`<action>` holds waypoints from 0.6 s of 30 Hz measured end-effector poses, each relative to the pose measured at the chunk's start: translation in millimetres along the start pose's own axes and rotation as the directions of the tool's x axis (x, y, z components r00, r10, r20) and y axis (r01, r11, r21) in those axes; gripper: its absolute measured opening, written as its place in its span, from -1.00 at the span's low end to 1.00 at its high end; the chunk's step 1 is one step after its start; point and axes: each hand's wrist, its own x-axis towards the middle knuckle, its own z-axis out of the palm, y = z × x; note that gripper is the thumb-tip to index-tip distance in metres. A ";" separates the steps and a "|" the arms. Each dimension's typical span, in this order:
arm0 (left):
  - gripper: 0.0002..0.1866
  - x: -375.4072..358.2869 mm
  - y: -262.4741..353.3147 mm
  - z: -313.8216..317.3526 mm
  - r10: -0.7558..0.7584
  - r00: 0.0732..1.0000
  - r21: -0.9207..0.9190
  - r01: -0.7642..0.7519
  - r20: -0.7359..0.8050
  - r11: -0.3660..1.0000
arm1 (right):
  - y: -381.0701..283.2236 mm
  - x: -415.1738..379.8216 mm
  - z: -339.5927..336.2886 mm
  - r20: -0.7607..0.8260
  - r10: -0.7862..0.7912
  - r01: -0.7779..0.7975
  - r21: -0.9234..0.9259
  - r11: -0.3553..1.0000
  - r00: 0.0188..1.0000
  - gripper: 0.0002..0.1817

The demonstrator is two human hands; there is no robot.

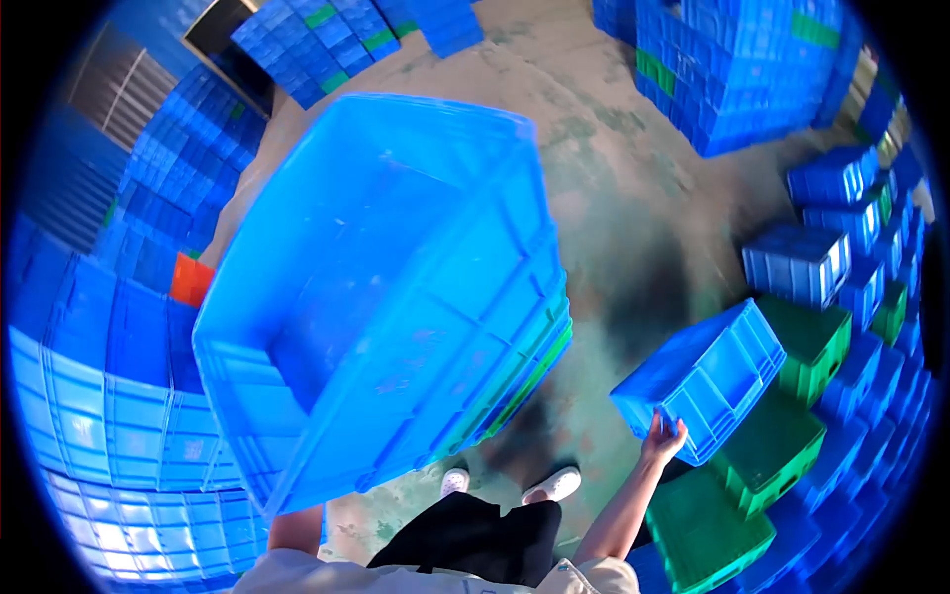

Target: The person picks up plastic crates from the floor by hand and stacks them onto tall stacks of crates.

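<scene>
My right hand point(665, 439) grips the end of a blue plastic crate point(698, 381), fingers curled at its edge. That crate is tilted, at the right beside several green crates point(767, 445). In front of me a large open blue crate point(426, 327) tops a stack, its inside bare. Lower in the same stack a green crate point(529, 381) shows as a strip. My left forearm point(295, 532) reaches up to the near left corner of the top crate. Behind that corner my left hand is hidden, so its grip cannot be seen.
Blue crates point(129, 416) are piled along the left, with an orange crate point(191, 279) among them. Tall blue stacks point(737, 69) stand at the back right, others point(317, 45) at the back left. Stepped rows of crates point(861, 376) line the right. Concrete floor point(633, 198) lies between.
</scene>
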 end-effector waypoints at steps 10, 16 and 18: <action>-0.52 17.9 25.2 -27.2 -0.063 0.977 -0.091 0.083 0.202 0.992 | -87.5 -327.9 132.1 0.657 -0.281 0.476 -0.135 0.869 0.700 -0.23; -0.47 23.5 54.7 -94.0 0.652 0.758 0.140 -0.646 -0.004 0.751 | -58.5 -509.1 173.0 0.804 -0.393 0.820 -0.192 0.539 0.447 -0.38; -0.40 -20.5 129.0 -98.4 0.880 0.474 -0.105 -0.874 0.032 0.474 | -32.2 -560.0 183.7 0.857 -0.224 0.868 -0.388 0.310 0.463 -0.39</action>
